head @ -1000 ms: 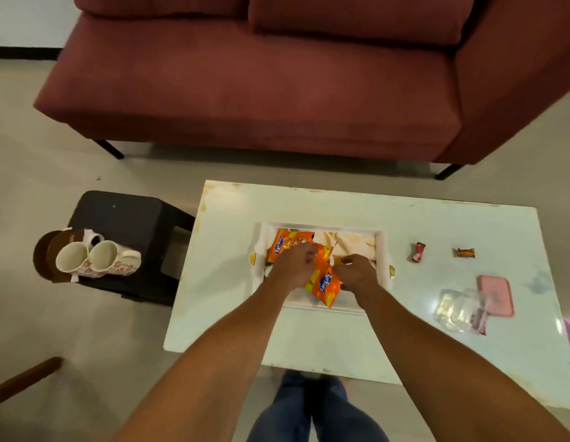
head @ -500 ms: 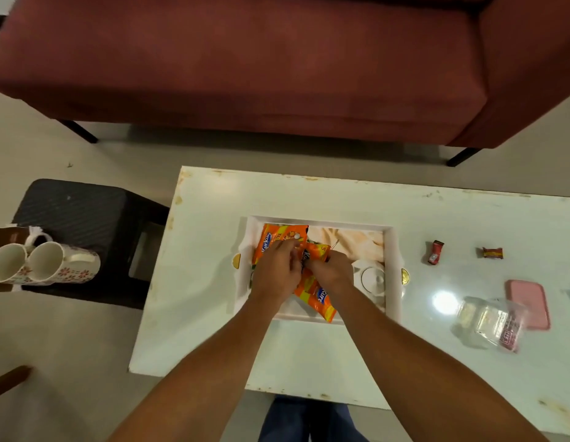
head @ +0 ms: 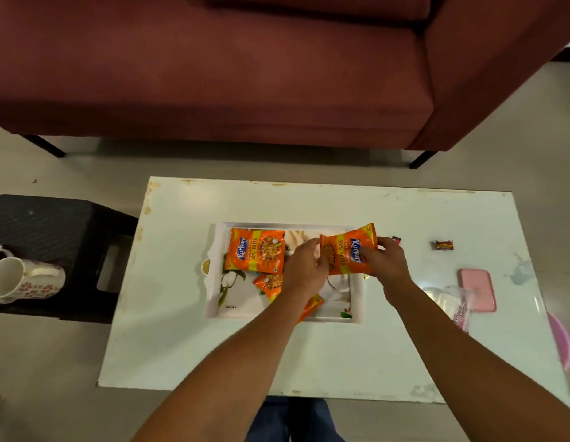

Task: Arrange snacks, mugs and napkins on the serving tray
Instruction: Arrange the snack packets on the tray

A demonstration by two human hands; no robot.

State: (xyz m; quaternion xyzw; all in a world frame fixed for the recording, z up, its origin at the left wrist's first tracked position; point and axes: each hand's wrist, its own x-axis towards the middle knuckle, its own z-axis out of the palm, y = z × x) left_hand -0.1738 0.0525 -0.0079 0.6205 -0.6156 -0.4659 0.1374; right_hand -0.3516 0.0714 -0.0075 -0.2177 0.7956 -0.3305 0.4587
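Our fingers [head: 310, 250] are curled narrowly on an orange snack packet [head: 347, 250]. The left hand [head: 304, 266] pinches its left end, and the right hand [head: 385, 263] grips its right end with the thumb across the front. We hold it raised over the far right corner of the tray [head: 213, 291], not yet set down. Below, a second packet [head: 256, 253] lies flat in the tray's far left corner. Other packets [head: 270, 282] show partly under our left wrist, toward the near edge. We judge the snacks mostly placed. Out on the table [head: 197, 352], two small sweets [head: 444, 245] wait toward the right edge. The mugs [head: 25, 279] sit on a black stool [head: 54, 224] beside the table's left edge, not yet on the tray. We cannot pick out napkins with certainty.
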